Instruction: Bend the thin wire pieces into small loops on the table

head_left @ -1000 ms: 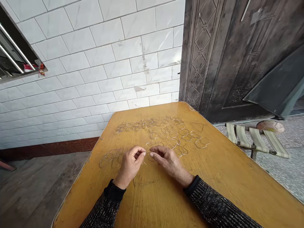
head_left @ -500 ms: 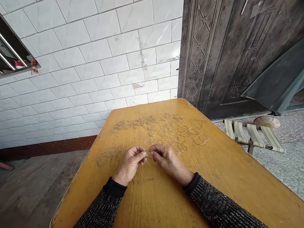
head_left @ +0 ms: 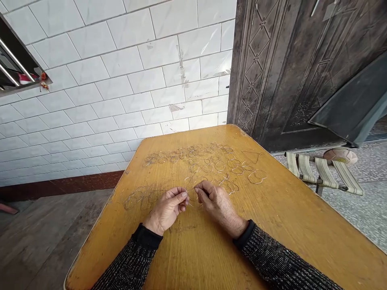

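Note:
My left hand pinches a thin wire between thumb and forefinger, just above the near middle of the table; a loose end sticks out below the fingertips. Close by on the right, my right hand has thumb and forefinger pressed together by the same wire; the strand between the hands is very fine. Beyond them lie rows of thin wire loops, some linked in flower-like shapes. A bundle of wire rings rests left of my left hand. Another ring cluster sits behind my right hand, partly hidden.
The yellow wooden table reaches to a white tiled wall. A dark carved metal door stands at the back right. Right of the table are a strap-seated folding stool and a ball. A barred window is at the left.
My right hand has moved slightly right, widening the gap from my left hand. The left hand stays nearly in place, and the view has shifted a little.

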`<state>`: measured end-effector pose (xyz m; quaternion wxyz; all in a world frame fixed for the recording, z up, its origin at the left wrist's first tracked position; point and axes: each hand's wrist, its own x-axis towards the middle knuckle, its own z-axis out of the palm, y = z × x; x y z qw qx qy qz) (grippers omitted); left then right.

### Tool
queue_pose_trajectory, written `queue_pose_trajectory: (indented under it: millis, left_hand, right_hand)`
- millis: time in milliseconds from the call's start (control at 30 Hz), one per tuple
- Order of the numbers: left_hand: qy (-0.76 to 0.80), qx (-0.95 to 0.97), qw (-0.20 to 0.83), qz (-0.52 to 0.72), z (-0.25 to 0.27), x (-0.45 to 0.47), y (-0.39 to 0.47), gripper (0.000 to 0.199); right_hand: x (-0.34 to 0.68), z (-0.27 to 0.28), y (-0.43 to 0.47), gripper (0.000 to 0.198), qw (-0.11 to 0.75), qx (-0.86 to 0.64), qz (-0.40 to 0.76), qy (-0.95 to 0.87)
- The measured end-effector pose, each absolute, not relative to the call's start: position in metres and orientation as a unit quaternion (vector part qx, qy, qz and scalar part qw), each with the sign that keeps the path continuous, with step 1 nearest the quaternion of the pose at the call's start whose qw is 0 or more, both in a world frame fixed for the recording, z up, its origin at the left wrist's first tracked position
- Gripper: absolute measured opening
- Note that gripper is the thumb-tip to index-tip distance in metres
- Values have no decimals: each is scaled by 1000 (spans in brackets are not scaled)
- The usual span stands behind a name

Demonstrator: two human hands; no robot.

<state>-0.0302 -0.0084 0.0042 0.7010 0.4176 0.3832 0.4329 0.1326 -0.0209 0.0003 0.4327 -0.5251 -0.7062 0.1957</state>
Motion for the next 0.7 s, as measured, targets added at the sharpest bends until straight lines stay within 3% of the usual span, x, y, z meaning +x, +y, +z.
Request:
queue_pose_trajectory:
  millis: [200,433,600,700]
  left_hand:
    - [406,492,640,428,10,-30,-11,21]
    - [431,563,571,414,8,-29,-12,18]
    - [414,475,607,484,11,-30,-9,22]
    - [406,420,625,518,14,-33,-7,26]
  right_hand:
    - [135,0,-18,20,436,-518,215,-704]
    - [138,4,-22,24,385,-455,141,-791]
    - [141,6,-14,29,519,-469,343,-626]
    - [142,9,-12,29,548,-402,492,-544]
